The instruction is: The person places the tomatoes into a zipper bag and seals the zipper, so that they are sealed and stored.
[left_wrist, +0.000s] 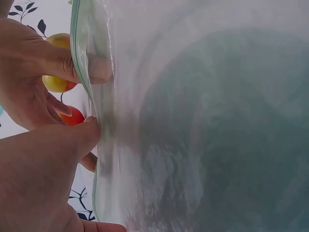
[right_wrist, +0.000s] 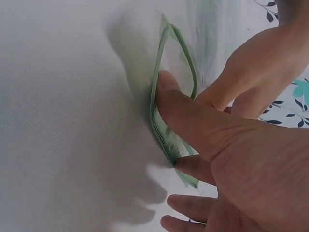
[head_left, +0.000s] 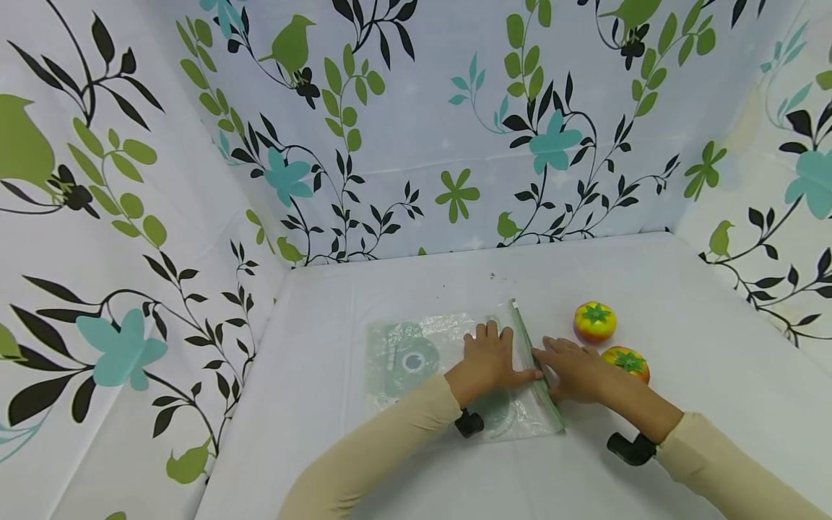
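Observation:
A clear zip bag [head_left: 455,336] with a green zip strip [head_left: 549,401] lies flat on the white table. Through the plastic shows a pale green item with a disc shape [head_left: 422,357]; its kind is unclear. My left hand [head_left: 487,361] rests on the bag with fingers spread, its thumb reaching the strip. At the mouth, my right hand [head_left: 575,368] holds the edge, thumb inside the opening and fingers outside. In the right wrist view the green lips [right_wrist: 155,118] stand parted around that thumb. Beside the right hand are two red-yellow toy fruits, one upper [head_left: 594,323] and one lower [head_left: 627,361].
The lower fruit sits close against my right forearm. White cloth covers the table [head_left: 325,448]. Patterned curtains [head_left: 416,144] with leaves and birds hang behind and at both sides. A dark wrist camera [head_left: 632,449] is strapped at my right sleeve.

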`<state>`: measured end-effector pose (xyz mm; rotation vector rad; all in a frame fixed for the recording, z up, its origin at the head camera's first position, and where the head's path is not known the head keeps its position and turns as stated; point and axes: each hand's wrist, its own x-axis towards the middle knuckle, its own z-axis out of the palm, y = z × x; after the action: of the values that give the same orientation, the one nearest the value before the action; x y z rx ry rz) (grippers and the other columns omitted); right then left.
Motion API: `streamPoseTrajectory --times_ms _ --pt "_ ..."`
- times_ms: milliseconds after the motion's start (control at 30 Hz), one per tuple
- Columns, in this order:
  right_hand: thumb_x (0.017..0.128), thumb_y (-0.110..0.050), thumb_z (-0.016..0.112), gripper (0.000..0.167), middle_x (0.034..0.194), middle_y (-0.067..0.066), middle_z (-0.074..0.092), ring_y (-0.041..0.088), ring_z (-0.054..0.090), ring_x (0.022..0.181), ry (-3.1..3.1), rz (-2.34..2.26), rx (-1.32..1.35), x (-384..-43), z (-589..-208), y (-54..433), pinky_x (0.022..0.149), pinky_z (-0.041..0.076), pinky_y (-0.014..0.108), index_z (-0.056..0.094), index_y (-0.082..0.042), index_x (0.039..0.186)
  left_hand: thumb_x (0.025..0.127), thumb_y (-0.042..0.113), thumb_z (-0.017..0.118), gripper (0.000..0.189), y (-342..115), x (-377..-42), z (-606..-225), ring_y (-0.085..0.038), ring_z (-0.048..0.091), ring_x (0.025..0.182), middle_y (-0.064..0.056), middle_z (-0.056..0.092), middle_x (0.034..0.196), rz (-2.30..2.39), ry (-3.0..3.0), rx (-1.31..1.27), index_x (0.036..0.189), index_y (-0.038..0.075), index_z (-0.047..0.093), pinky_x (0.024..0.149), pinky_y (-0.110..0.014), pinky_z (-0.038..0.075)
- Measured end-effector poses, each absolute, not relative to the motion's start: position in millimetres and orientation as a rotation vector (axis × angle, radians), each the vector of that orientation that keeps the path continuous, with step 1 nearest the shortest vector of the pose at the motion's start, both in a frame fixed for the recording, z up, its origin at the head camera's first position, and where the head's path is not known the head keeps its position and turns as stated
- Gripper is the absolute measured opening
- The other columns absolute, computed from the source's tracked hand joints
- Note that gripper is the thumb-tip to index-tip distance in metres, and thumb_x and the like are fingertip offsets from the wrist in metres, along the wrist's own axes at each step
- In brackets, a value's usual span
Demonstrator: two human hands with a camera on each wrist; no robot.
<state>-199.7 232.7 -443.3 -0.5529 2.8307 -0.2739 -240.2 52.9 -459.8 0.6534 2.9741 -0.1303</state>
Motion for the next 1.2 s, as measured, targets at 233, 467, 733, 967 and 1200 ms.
streamPoseTrajectory --times_ms 233,467,733,967,1200 --pt "0.084 -0.031 0.090 0.079 0.157 0.031 0.046 0.055 0.041 0.145 2.836 -0.271 -0.533 -200 -445 231 0.109 0.034 0.079 0.056 -0.007 0.152 0.089 0.088 0.051 0.090 49 -242 -467 -0.022 0.050 0.127 -0.005 0.051 0.137 -0.177 2.975 0.674 0.146 0.018 0.050 0.103 -0.040 0.049" --pt "0.083 -0.034 0.090 0.080 0.157 0.032 0.046 0.056 0.042 0.144 2.836 -0.248 -0.521 -200 -442 229 0.108 0.034 0.079 0.057 -0.007 0.151 0.090 0.089 0.045 0.094 41 -242 -471 -0.020 0.048 0.126 -0.003 0.048 0.139 -0.205 2.955 0.660 0.148 0.015 0.046 0.103 -0.038 0.048" --pt "0.083 -0.039 0.089 0.082 0.157 0.033 0.046 0.056 0.042 0.144 2.839 -0.222 -0.538 -199 -439 228 0.109 0.035 0.078 0.057 -0.007 0.151 0.091 0.084 0.051 0.092 26 -236 -464 -0.023 0.050 0.127 -0.006 0.050 0.136 -0.133 2.988 0.657 0.146 0.011 0.049 0.104 -0.042 0.048" --pt "0.084 -0.040 0.089 0.082 0.156 0.033 0.046 0.056 0.042 0.144 2.834 -0.217 -0.541 -199 -439 228 0.109 0.035 0.078 0.056 -0.008 0.152 0.092 0.081 0.054 0.093 11 -234 -460 -0.027 0.049 0.132 -0.008 0.049 0.140 -0.084 2.990 0.608 0.149 0.008 0.049 0.108 -0.048 0.045" --pt "0.086 -0.033 0.087 0.076 0.156 0.032 0.047 0.055 0.044 0.143 2.845 -0.162 -0.570 -200 -441 229 0.108 0.037 0.076 0.057 -0.008 0.151 0.092 0.078 0.057 0.090 -5 -233 -457 -0.028 0.050 0.129 -0.010 0.050 0.137 -0.016 2.985 0.575 0.146 0.006 0.050 0.104 -0.052 0.046"
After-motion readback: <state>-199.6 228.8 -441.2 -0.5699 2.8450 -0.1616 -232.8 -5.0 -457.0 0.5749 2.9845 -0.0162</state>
